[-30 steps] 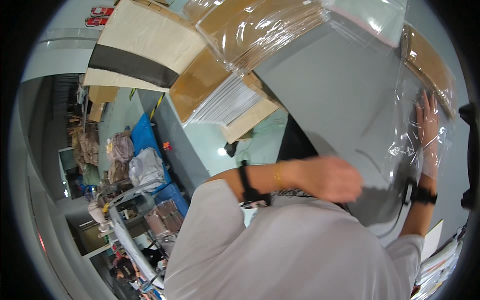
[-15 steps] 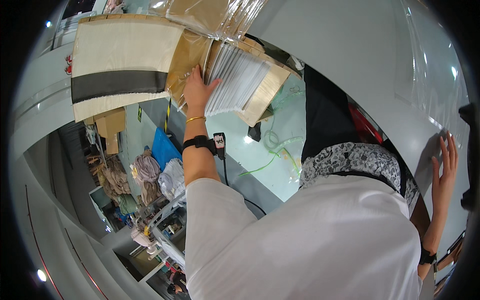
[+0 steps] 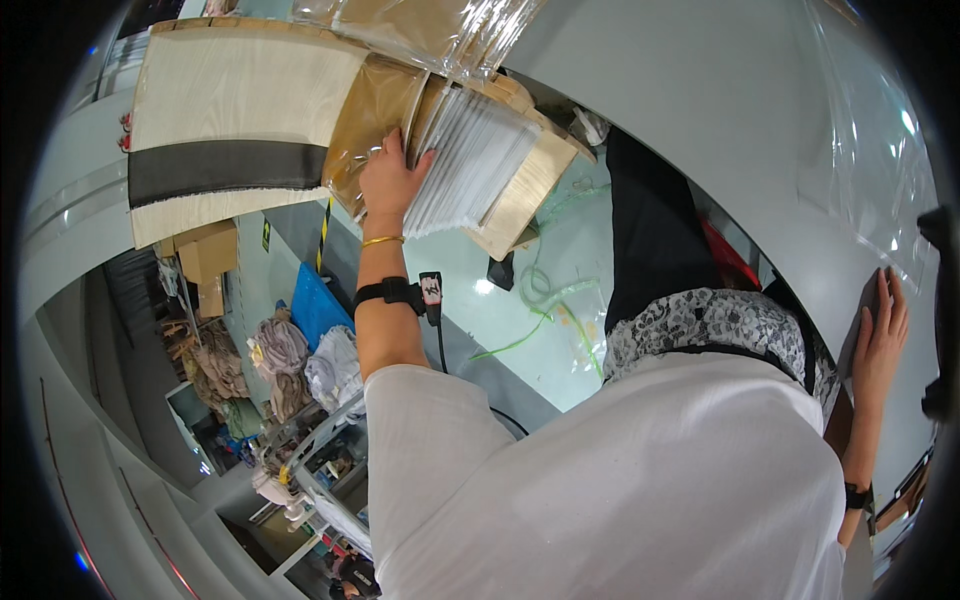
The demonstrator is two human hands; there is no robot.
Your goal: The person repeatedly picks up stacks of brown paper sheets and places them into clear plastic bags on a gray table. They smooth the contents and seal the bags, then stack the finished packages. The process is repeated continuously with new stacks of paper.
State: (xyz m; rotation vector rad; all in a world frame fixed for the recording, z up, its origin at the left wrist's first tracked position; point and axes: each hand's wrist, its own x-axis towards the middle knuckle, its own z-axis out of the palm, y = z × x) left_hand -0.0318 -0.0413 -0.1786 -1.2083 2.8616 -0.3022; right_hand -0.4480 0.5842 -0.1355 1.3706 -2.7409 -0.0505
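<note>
My left hand (image 3: 393, 182) rests where a pack of glossy clear-and-brown plastic film (image 3: 372, 120) meets a row of thin white packets (image 3: 470, 160). Its thumb points apart toward the packets, and the fingers lie along the film's edge; no held thing shows. The packets stand tightly side by side on a pale wooden board (image 3: 535, 185). Far to the right, my right hand (image 3: 882, 335) lies open on the grey table (image 3: 690, 70), fingers stretched out. Just beyond its fingertips is a sheet of clear plastic (image 3: 865, 150).
A pale wooden surface with a dark band (image 3: 230, 168) extends left. More clear plastic (image 3: 420, 30) lies at the back. Green strapping (image 3: 545, 300) is loose on the floor. Cardboard boxes (image 3: 207, 255), a blue sheet (image 3: 318, 305) and fabric heaps (image 3: 280, 355) stand at the left.
My left hand stays at the film and packets with little shift. My right hand remains on the table, its fingers a little closer together. The whole view has moved slightly.
</note>
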